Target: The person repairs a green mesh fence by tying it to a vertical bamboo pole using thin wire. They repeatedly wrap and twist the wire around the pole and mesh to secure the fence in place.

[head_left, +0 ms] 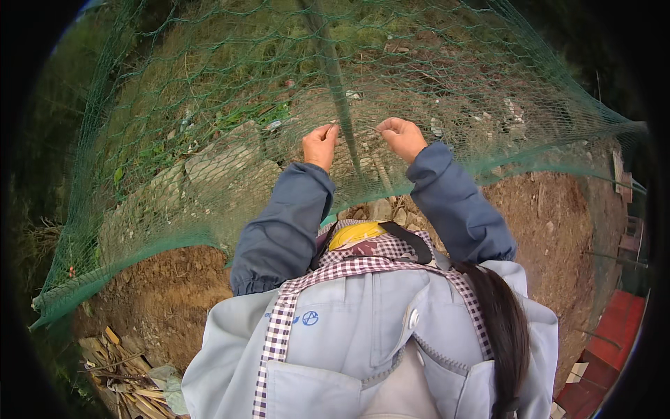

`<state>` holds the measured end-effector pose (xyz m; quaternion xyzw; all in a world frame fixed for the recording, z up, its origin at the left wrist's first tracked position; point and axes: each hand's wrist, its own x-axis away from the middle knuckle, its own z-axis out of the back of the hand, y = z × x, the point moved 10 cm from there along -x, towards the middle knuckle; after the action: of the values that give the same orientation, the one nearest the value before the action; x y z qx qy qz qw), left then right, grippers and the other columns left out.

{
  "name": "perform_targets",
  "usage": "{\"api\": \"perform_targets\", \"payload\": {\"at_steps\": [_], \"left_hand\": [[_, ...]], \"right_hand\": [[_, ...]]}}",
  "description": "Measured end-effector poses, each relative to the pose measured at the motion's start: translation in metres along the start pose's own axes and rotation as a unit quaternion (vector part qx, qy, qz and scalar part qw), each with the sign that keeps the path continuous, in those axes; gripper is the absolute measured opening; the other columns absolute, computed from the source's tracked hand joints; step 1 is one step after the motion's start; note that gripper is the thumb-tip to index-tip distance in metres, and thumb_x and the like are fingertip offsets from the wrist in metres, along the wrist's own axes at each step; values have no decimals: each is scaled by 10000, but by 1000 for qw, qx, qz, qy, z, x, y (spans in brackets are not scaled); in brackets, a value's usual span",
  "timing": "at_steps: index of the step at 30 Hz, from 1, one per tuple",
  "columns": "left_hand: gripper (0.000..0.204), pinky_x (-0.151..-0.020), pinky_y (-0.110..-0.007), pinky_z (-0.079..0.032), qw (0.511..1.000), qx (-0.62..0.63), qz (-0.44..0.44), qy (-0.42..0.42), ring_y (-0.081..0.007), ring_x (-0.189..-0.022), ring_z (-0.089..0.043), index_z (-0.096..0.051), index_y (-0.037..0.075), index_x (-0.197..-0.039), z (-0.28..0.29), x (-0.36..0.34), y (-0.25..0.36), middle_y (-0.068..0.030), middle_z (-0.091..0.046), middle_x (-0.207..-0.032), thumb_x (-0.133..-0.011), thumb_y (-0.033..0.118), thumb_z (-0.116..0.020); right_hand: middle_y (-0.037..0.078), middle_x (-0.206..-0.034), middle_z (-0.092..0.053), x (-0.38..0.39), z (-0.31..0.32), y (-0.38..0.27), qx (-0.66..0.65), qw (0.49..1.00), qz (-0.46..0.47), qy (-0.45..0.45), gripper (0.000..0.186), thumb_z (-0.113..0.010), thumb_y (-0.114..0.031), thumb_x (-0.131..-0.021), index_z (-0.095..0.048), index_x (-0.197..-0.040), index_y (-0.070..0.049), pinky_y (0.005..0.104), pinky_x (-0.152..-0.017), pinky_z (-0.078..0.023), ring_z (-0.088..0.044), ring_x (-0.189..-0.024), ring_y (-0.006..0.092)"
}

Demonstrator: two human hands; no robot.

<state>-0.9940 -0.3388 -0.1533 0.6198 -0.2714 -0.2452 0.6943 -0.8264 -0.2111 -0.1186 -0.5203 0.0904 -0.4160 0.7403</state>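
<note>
A green mesh net (153,105) hangs across the upper view, with a dark upright pole (321,49) at its middle. My left hand (321,146) is raised against the mesh just left of the pole, thumb and fingers closed in a pinch. My right hand (402,140) is at similar height just right of the pole, also pinched at the mesh. What is between either hand's fingertips is too fine to make out. Below them, a checked apron (300,279) and a yellow patterned cloth (356,234) show on my front.
Rocks (223,153), plants and small litter lie behind the net. Bare soil (537,216) slopes below it. Scrap wood (132,377) and pale plastic lie at lower left. Red panels (614,328) and boards stand at lower right, with netting along that edge.
</note>
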Motion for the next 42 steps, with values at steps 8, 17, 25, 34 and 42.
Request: {"api": "perform_targets", "payload": {"at_steps": [8, 17, 25, 34, 42], "left_hand": [[192, -497, -243, -338, 999, 28, 27, -8, -40, -542, -430, -658, 10, -845, -7, 4, 1, 29, -533, -599, -846, 196, -608], [186, -487, -235, -328, 998, 49, 43, -26, -43, -545, -432, -640, 8, -823, -9, -2, 1, 32, -515, -594, -855, 187, -599], [280, -490, -230, -344, 996, 33, 53, -66, -41, -561, -443, -634, -45, -963, -12, -8, -2, 19, -547, -644, -812, 188, -665], [391, -603, -258, -434, 999, -20, 29, 0, -80, -687, -532, -620, -74, -1003, -13, -12, -3, -43, -646, -810, -763, 215, -726], [359, -630, -255, -439, 999, -8, 49, -16, -83, -712, -537, -634, -65, -979, -14, -13, -13, -44, -647, -829, -755, 198, -732]], "right_hand": [[128, -811, -651, -12, -15, -9, 60, 992, 41, 108, 193, -552, -156, -827, -606, -961, -28, 349, -659, -486, -626, -721, 224], [157, -844, -648, -14, -32, -31, 143, 965, 135, 173, 187, -522, -77, -829, -637, -971, -34, 356, -690, -491, -632, -760, 237], [157, -919, -625, -23, -34, -25, 92, 986, 82, 113, 187, -539, -77, -827, -652, -969, -31, 349, -738, -494, -622, -815, 270], [163, -934, -600, 18, -4, -29, 156, 971, 115, 139, 182, -539, -99, -838, -659, -973, -75, 386, -751, -484, -596, -837, 312], [166, -917, -604, 29, -7, -37, 114, 970, 126, 176, 174, -544, -77, -824, -654, -959, -71, 399, -749, -479, -588, -849, 332]]}}
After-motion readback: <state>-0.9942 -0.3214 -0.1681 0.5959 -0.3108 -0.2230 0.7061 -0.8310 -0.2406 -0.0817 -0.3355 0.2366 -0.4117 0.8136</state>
